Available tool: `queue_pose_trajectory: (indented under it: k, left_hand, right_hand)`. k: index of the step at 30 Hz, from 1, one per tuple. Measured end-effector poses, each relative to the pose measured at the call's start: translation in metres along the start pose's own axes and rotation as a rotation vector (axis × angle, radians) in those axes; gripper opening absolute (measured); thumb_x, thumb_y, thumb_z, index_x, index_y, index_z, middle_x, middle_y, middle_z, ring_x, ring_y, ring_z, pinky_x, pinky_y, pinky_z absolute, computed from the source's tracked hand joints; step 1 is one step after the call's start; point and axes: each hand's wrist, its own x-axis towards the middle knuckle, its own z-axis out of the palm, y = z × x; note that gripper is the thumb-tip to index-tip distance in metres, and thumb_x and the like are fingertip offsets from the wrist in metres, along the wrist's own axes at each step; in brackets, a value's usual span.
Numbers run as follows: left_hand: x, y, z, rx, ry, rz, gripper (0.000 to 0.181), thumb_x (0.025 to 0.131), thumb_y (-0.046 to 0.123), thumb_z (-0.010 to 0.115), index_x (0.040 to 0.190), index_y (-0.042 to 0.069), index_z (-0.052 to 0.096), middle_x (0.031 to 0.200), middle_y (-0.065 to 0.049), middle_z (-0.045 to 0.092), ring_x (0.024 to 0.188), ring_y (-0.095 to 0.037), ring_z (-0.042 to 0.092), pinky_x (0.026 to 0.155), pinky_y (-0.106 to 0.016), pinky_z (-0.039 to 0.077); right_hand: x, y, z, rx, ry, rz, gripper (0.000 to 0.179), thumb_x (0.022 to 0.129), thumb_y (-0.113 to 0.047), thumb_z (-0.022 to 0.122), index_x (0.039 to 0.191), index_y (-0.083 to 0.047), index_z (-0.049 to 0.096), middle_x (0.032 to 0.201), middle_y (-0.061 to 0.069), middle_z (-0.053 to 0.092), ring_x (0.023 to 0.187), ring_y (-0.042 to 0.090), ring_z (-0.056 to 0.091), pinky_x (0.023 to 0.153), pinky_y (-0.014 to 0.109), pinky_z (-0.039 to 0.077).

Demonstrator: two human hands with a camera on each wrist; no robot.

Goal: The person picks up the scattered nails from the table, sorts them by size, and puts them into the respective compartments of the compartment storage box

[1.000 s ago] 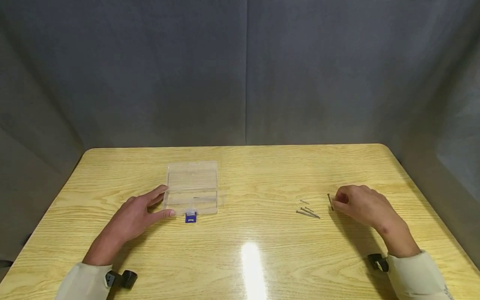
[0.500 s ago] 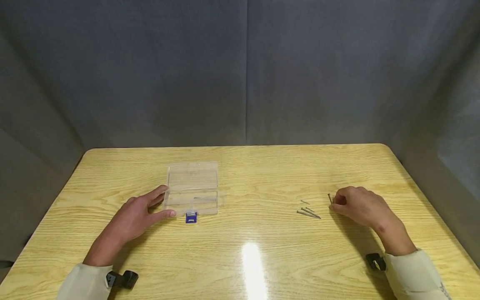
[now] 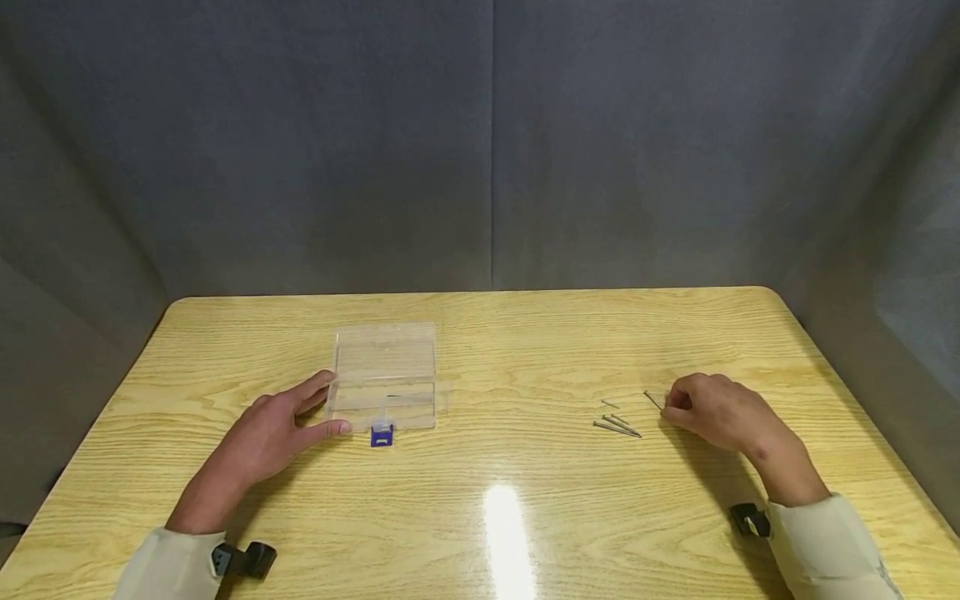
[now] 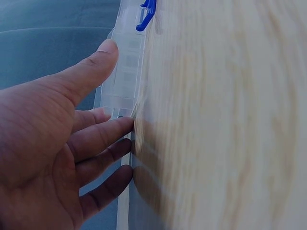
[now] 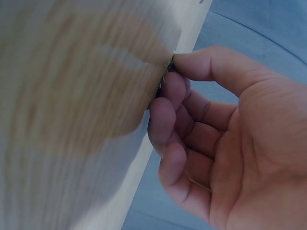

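A clear plastic box (image 3: 382, 350) with its lid laid back stands left of the table's middle, a blue latch (image 3: 382, 435) at its front. My left hand (image 3: 273, 433) rests against the box's left side. Its thumb is at the front corner and its fingers extend loosely, also in the left wrist view. On the right, my right hand (image 3: 720, 417) pinches one end of a nail (image 3: 652, 400) between thumb and curled fingers, close to the tabletop. The nail's head end points away to the left. In the right wrist view the fingers mostly hide it.
Several loose nails (image 3: 617, 427) lie left of the right hand, with a smaller thin one (image 3: 609, 403) just behind them. A small dark sliver (image 3: 393, 396) shows in the box. Grey curtains (image 3: 480, 150) rise behind the wooden table (image 3: 495, 333) and at both sides.
The nail at my right fingertips has turned, its head end swinging left. The right hand has shifted slightly. My left hand and the box stay put.
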Motion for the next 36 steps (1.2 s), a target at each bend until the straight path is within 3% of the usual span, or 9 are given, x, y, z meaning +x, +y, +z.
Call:
queue_pose_trajectory:
  k: [18, 29, 36]
  left_hand:
    - [0.0000, 0.0004, 0.0016, 0.003, 0.007, -0.004, 0.092, 0.093, 0.059, 0.070, 0.159, 0.003, 0.039, 0.139, -0.021, 0.060, 0.133, -0.047, 0.050, 0.102, -0.065, 0.043]
    - [-0.0005, 0.0004, 0.0012, 0.003, 0.000, -0.003, 0.093, 0.092, 0.062, 0.068, 0.159, 0.005, 0.039, 0.140, -0.019, 0.059, 0.134, -0.046, 0.049, 0.103, -0.065, 0.042]
    - [-0.0006, 0.0011, 0.0005, -0.005, 0.000, -0.002, 0.092, 0.092, 0.061, 0.069, 0.159, 0.005, 0.039, 0.140, -0.019, 0.059, 0.132, -0.046, 0.050, 0.102, -0.065, 0.042]
  right_hand:
    - [0.0042, 0.0011, 0.0023, -0.042, 0.003, -0.059, 0.018, 0.091, -0.016, 0.074, 0.076, -0.017, 0.066, 0.067, -0.009, 0.052, 0.058, 0.010, 0.043, 0.054, 0.030, 0.037]
    - [0.0031, 0.0014, 0.0017, -0.078, -0.013, -0.041, 0.016, 0.092, -0.022, 0.076, 0.079, -0.017, 0.067, 0.069, -0.009, 0.053, 0.060, 0.011, 0.044, 0.054, 0.031, 0.036]
    - [0.0010, 0.0044, 0.0001, -0.063, -0.002, -0.070, 0.016, 0.094, -0.021, 0.076, 0.080, -0.018, 0.067, 0.071, -0.010, 0.054, 0.060, 0.010, 0.043, 0.054, 0.030, 0.036]
